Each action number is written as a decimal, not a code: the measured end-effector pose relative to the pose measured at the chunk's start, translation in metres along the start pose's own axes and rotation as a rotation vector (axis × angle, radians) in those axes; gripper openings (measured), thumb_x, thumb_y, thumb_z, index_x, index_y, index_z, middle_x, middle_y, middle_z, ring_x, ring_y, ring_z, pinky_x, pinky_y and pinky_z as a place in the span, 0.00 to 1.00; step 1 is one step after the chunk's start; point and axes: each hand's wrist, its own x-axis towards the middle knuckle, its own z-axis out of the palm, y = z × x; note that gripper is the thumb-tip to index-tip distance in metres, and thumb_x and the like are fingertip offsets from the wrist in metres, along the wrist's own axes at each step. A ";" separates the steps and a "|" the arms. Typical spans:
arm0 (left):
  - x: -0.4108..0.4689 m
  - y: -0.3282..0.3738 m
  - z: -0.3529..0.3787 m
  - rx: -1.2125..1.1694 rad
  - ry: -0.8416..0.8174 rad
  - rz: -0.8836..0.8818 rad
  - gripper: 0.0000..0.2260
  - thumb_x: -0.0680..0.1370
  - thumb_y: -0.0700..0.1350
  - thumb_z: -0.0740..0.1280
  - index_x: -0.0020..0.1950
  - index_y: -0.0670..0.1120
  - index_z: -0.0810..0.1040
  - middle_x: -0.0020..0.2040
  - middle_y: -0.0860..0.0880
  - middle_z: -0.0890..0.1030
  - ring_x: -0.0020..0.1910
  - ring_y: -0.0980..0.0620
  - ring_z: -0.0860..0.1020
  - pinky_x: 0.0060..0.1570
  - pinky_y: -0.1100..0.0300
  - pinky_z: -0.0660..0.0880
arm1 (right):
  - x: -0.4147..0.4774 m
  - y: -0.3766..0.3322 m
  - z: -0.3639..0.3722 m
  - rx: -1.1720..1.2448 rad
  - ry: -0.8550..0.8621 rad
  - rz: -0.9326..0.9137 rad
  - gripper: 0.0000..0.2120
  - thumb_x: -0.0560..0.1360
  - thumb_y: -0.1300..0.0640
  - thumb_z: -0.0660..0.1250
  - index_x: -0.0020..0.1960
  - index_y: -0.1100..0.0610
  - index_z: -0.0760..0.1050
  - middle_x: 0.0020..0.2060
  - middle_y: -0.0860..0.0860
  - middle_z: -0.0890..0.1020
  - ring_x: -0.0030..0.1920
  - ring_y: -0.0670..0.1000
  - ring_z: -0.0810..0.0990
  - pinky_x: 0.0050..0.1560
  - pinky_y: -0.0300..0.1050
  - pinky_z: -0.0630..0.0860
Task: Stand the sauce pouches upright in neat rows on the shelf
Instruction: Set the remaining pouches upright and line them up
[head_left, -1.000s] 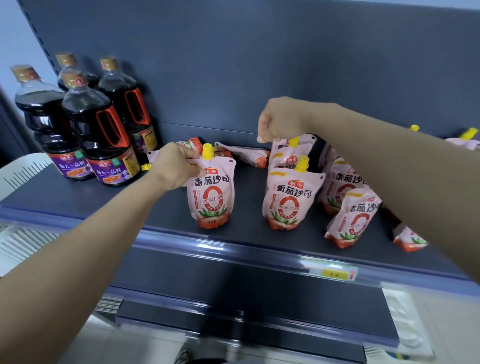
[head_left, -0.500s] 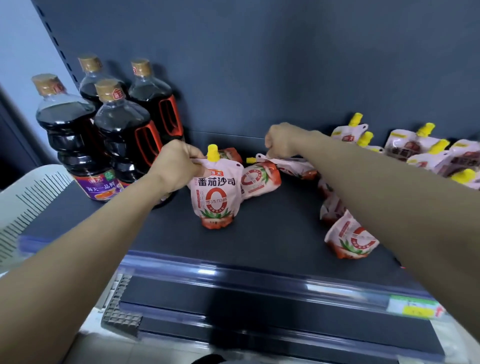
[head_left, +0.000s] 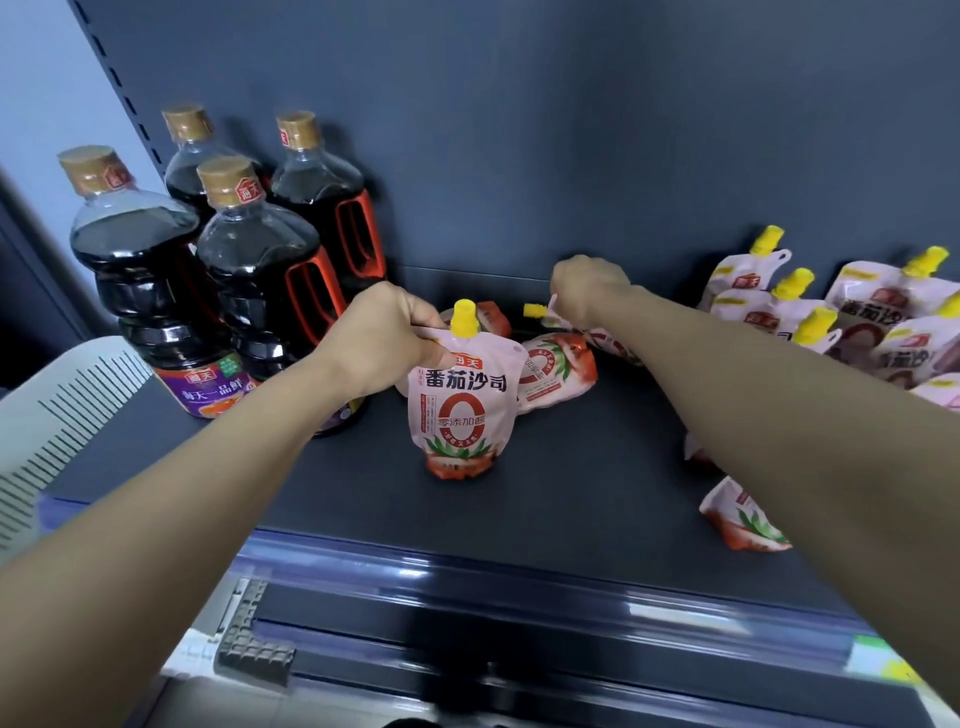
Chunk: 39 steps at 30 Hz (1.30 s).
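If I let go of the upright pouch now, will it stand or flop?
Probably stands, though shakily. The pouch sits on a spread base, but it looks soft and creased under the left hand, so it likely sags when squeezed. Its yellow cap makes it top-tall; a nudge could tip it, as the pouches lying behind suggest.
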 end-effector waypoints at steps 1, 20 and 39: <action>0.001 0.001 0.000 0.005 -0.003 -0.004 0.04 0.67 0.37 0.76 0.35 0.44 0.83 0.27 0.53 0.80 0.24 0.58 0.76 0.22 0.69 0.70 | 0.001 0.004 -0.006 0.013 0.018 0.003 0.06 0.74 0.60 0.66 0.49 0.60 0.78 0.53 0.59 0.81 0.48 0.60 0.79 0.42 0.45 0.70; 0.002 0.035 0.041 -0.006 0.017 -0.015 0.04 0.67 0.38 0.75 0.39 0.44 0.83 0.20 0.58 0.76 0.19 0.63 0.71 0.20 0.72 0.66 | -0.026 0.065 -0.045 0.340 0.088 0.138 0.13 0.75 0.66 0.60 0.56 0.65 0.78 0.56 0.60 0.80 0.57 0.60 0.78 0.56 0.48 0.77; 0.007 0.068 0.086 0.036 0.020 0.047 0.09 0.67 0.41 0.76 0.33 0.53 0.80 0.31 0.56 0.80 0.32 0.57 0.76 0.33 0.66 0.71 | -0.064 0.080 -0.071 0.309 0.124 -0.046 0.13 0.76 0.65 0.61 0.55 0.68 0.79 0.56 0.62 0.82 0.59 0.62 0.78 0.60 0.57 0.77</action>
